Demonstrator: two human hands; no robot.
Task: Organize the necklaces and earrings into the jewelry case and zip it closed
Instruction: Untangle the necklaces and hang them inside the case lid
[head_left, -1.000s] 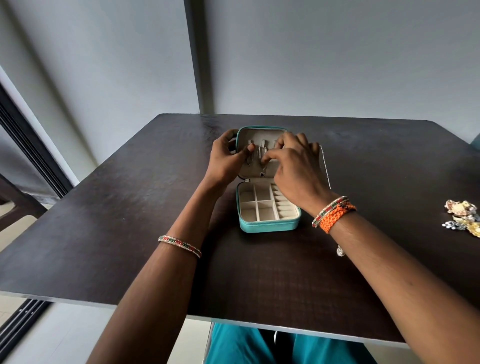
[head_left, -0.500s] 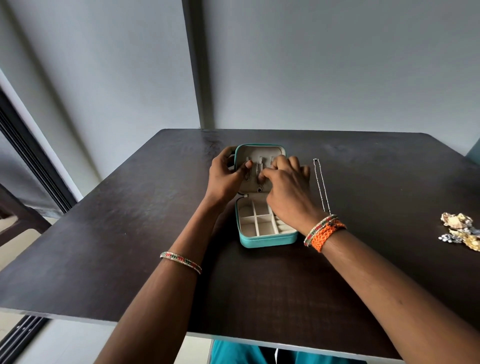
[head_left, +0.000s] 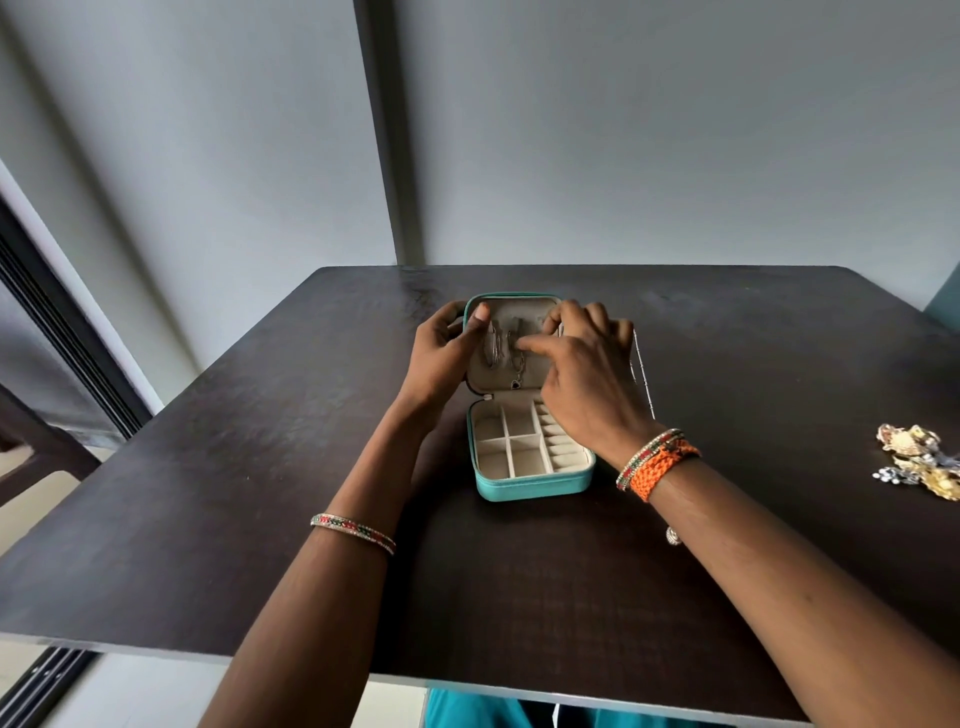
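A teal jewelry case lies open in the middle of the dark table, its cream lid propped up at the far side. Silver necklaces hang inside the lid, one ending in a small dark pendant. My left hand grips the lid's left edge, thumb on its inner face. My right hand reaches over the lid's right side, fingers curled, fingertips at a chain by the hooks. Another thin silver chain lies on the table to the right of the case, partly hidden by my right hand.
A heap of gold and silver earrings lies near the table's right edge. A small round silver piece sits by my right forearm. The case's bottom half has several empty cream compartments. A wall stands behind the table.
The view has tilted upward, so the table sits lower in frame. My right fingers have shifted a little along the lid's hooks; my left hand still holds the lid.
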